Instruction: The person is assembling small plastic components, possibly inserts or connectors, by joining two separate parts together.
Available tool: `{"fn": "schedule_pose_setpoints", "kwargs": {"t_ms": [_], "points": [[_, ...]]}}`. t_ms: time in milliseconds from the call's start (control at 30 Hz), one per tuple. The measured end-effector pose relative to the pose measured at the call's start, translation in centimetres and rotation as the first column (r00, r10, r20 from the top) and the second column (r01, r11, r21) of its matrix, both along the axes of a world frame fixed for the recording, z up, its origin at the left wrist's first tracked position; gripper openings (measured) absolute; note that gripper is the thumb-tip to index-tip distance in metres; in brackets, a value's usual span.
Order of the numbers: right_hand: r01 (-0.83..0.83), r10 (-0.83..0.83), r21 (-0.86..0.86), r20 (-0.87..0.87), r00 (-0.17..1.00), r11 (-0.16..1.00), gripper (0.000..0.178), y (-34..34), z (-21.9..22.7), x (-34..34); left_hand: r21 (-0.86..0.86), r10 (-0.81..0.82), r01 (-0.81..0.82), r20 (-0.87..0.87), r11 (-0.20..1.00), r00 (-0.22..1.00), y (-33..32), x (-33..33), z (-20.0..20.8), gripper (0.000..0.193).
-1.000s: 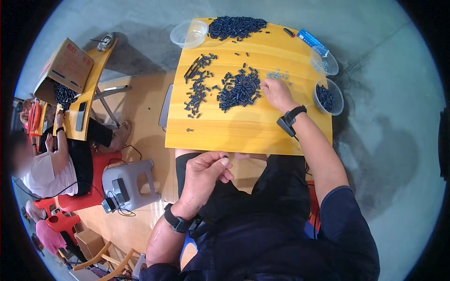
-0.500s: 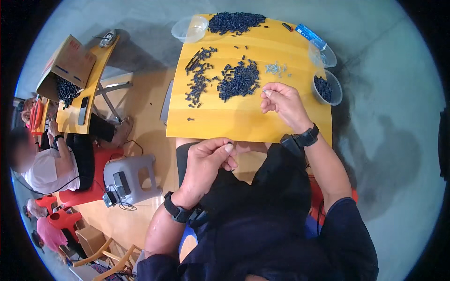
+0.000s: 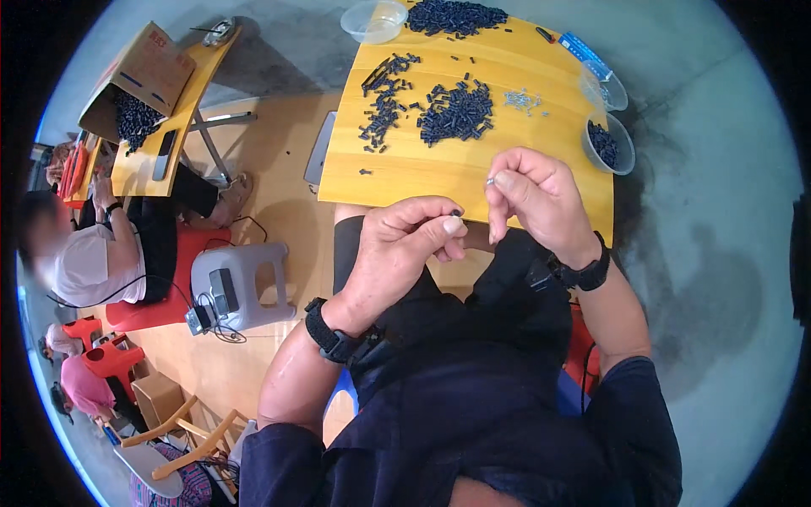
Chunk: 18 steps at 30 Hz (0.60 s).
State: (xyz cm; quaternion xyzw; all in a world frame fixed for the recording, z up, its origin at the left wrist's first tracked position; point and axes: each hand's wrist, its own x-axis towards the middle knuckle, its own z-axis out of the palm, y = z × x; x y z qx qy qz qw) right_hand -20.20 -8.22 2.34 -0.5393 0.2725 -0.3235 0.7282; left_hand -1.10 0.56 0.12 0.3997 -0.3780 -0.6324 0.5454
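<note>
My left hand (image 3: 404,245) is closed, with a small black cylindrical part (image 3: 456,213) pinched between thumb and forefinger. Close by on its right, my right hand (image 3: 545,203) pinches a tiny silver metal piece (image 3: 490,181) at its fingertips. Both hands hover around the near edge of the yellow table (image 3: 397,188), a short gap between them. Beyond them lie a heap of short black parts (image 3: 457,112) and a small pile of silver pieces (image 3: 521,100). More black parts (image 3: 384,118) are scattered to the left. One lone piece (image 3: 365,171) rests near the front edge.
A clear bowl (image 3: 627,156) with black parts stands at the table's right edge, another clear bowl (image 3: 619,95) behind it. A blue box (image 3: 585,56), a large black heap (image 3: 456,19) and a clear tub (image 3: 374,29) are farther back. Another person (image 3: 97,253) sits at the left.
My right hand has moved from beside the silver pile back toward me, nearer my left hand. My left hand has risen slightly and shifted right. The whole view has also shifted.
</note>
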Motion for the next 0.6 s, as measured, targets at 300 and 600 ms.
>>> {"fn": "schedule_pose_setpoints", "kwargs": {"t_ms": [300,600], "points": [[-0.122,0.114,-0.060,-0.128,0.985,0.991,0.013,1.2,1.9,0.6,-0.062,0.021,-0.018,0.052,0.998,0.998,0.1,-0.1,-0.2,0.012],[-0.177,0.160,-0.078,-0.187,0.969,0.981,0.014,1.0,1.9,1.0,-0.080,-0.052,0.066,0.165,0.995,0.985,-0.1,0.2,0.4,0.013]]}}
